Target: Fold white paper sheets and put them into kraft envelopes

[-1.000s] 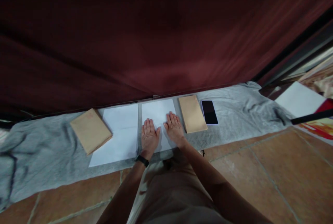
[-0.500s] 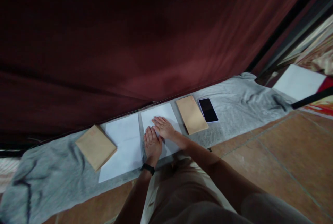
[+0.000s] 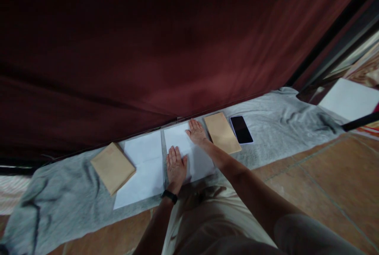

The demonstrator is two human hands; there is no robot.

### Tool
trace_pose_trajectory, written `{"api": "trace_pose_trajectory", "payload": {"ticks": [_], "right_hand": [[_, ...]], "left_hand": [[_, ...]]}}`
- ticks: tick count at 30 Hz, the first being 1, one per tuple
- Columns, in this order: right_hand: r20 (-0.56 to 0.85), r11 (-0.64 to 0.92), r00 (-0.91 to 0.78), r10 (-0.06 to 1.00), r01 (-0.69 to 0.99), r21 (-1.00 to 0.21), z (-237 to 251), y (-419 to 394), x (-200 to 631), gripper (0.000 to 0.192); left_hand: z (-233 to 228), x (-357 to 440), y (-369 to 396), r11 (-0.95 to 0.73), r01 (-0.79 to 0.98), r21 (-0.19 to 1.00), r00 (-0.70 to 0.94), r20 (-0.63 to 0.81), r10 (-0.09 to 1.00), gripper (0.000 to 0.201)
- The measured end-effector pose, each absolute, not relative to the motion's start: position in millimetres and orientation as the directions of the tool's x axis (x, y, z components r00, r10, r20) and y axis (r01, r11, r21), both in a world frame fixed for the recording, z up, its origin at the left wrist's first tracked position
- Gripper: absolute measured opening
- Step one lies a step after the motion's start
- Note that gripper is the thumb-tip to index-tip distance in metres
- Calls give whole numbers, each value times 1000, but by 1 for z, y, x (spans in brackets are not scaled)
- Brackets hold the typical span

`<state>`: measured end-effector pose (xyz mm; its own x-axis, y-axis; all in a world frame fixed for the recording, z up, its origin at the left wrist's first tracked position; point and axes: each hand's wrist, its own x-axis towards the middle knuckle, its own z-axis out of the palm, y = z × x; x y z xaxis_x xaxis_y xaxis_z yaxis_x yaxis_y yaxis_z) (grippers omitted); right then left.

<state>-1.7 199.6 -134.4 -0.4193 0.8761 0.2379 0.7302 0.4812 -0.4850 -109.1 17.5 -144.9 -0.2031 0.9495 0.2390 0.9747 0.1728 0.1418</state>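
A white sheet of paper [image 3: 194, 158] lies on the grey cloth, with both my hands on it. My left hand [image 3: 176, 167] rests flat near its lower left part, fingers apart. Towards the far right corner my right hand [image 3: 196, 132] lies flat, its fingers stretched out. Just left of this sheet is another white paper [image 3: 145, 168], marked by a faint crease across it. A brown envelope [image 3: 113, 167] overlaps that paper's left edge. To the right of my right hand sits a second brown envelope [image 3: 222, 133].
A dark-screened phone [image 3: 241, 129] lies beside the right envelope. The grey cloth [image 3: 68, 203] runs along the foot of a dark red curtain [image 3: 166, 57]. Brown floor tiles [image 3: 331, 184] show in front. A white panel [image 3: 351, 99] stands beyond a dark bar at the right.
My right hand has slid from beside my left hand to the sheet's far right corner. My left hand stays near the lower left part, its thumb now more spread.
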Motion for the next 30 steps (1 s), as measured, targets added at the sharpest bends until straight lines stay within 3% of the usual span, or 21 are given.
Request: {"api": "trace_pose_trajectory", "payload": {"ticks": [5,11,20,26,30], "right_hand": [[290,475,-377,880,735,-485,-137,148,1,54],[366,602,-480,797,679,-421,-150,79,26,50],[386,616,-486,784,687,-385,-153,75,31,52],[370,590,-467,803,711,-383,-148,74,30,50],[360,580,-462,811,719,-384,-148,74,31,52]], "left_hand": [[-143,-109,17,157,979,132,-188,270,944,64],[-142,-109,17,169,979,117,-193,250,949,61],[-141,-110,98,35,981,192,-83,251,964,59],[-142,-138,126,130,976,174,-164,198,966,64],[-143,-153,122,154,968,197,-202,251,947,64]]}}
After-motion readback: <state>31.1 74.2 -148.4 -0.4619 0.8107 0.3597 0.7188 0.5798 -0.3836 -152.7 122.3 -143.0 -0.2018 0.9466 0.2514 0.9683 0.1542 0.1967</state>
